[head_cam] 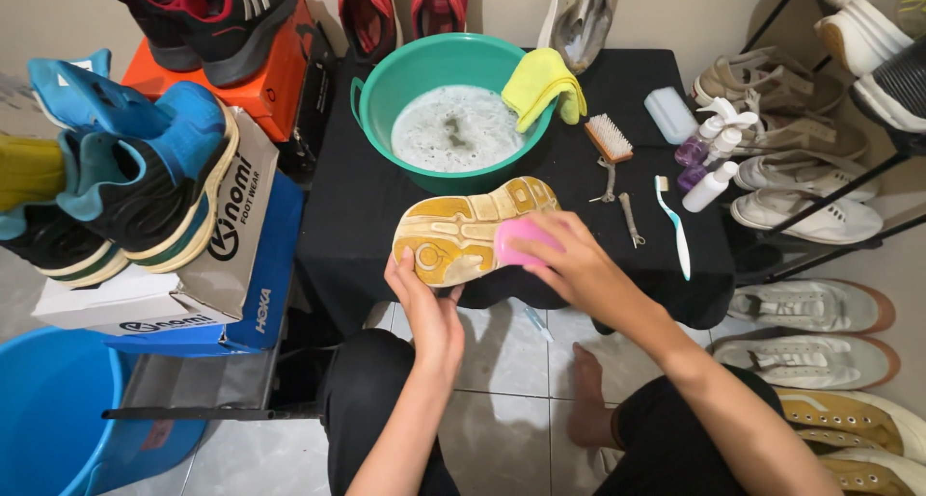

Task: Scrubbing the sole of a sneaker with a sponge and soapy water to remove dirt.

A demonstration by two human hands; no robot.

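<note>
A shoe (463,228) is turned sole-up over the near edge of the black-covered table (367,197); the sole is yellowed and worn. My left hand (429,308) grips its heel end from below. My right hand (569,260) is closed on a pink brush or scrubber (516,237) pressed against the sole's middle. Just beyond the shoe stands a green basin (381,91) of foamy water, with a yellow cloth (542,86) draped over its right rim.
On the table to the right lie a wooden brush (609,136), a toothbrush (673,224), small metal tools (629,216), spray bottles (709,163) and a pale case (669,114). Shoe boxes with sneakers (145,187) stand left, a blue bucket (58,409) lower left, racks of shoes (810,197) right.
</note>
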